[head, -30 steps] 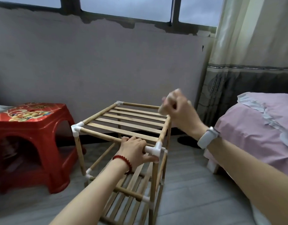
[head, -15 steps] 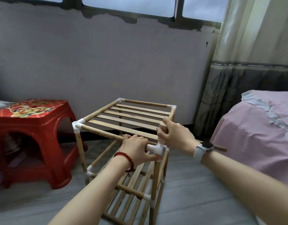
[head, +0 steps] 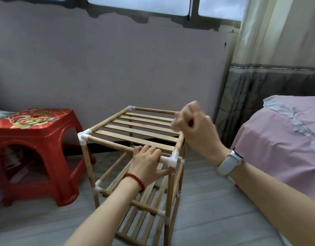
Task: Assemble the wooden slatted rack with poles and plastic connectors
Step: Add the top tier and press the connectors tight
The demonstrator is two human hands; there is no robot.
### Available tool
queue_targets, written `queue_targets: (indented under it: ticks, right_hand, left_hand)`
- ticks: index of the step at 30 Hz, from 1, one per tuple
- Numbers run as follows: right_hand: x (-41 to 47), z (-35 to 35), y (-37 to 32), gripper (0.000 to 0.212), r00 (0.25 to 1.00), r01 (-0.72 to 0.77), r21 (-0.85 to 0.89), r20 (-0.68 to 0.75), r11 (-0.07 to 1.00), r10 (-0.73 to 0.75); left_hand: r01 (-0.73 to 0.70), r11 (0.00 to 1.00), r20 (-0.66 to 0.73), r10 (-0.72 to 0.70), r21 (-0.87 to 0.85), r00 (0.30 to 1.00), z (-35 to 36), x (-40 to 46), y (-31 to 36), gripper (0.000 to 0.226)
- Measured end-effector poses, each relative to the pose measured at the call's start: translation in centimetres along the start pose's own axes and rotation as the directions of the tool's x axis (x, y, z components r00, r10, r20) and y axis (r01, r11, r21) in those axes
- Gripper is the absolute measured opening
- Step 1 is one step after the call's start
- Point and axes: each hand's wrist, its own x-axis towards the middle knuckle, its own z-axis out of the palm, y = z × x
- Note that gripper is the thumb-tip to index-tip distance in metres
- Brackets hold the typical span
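The wooden slatted rack (head: 135, 128) stands upright on the floor, with a top shelf and a lower shelf of slats. White plastic connectors join its poles at the corners, such as the front right connector (head: 171, 159) and the front left connector (head: 83, 137). My left hand (head: 146, 162) grips the top front pole just left of the front right connector, thumb under it. My right hand (head: 194, 128) is a blurred fist raised just above the top right side pole and holds nothing.
A red plastic stool (head: 34, 139) stands to the left of the rack. A bed with a pink sheet (head: 277, 139) is close on the right, and a curtain (head: 277, 77) hangs behind it. A grey wall (head: 117, 68) runs behind the rack.
My right fist was up, came down onto the top right side pole, and is now lifted off it again. My left hand has kept its grip on the front pole.
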Motion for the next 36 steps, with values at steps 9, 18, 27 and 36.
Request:
queue_targets:
  ticks: [9, 18, 27, 36]
  right_hand:
    - [1.0, -1.7, 8.2, 0.021, 0.952, -0.296, 0.096, 0.103, 0.950, 0.287]
    - [4.9, -3.4, 13.3, 0.030, 0.888, -0.455, -0.080, 0.033, 0.887, 0.459]
    - [5.2, -2.3, 16.1, 0.034, 0.845, -0.527, -0.075, 0.066, 0.847, 0.531]
    - [7.0, 1.0, 11.5, 0.034, 0.859, -0.365, -0.155, 0.325, 0.918, 0.396]
  left_hand:
    - [0.053, 0.933, 0.272, 0.049, -0.357, 0.961, -3.1, 2.1, -1.1, 0.049]
    - [0.176, 0.983, 0.443, -0.138, -0.046, 0.886, -0.1, 12.5, 4.7, 0.058]
    - [0.196, 0.976, 0.611, -0.096, -0.099, 0.786, -0.8, 11.4, 0.8, 0.056]
    - [0.348, 0.934, 0.524, -0.336, 0.080, 0.783, -5.9, 5.4, -8.1, 0.030]
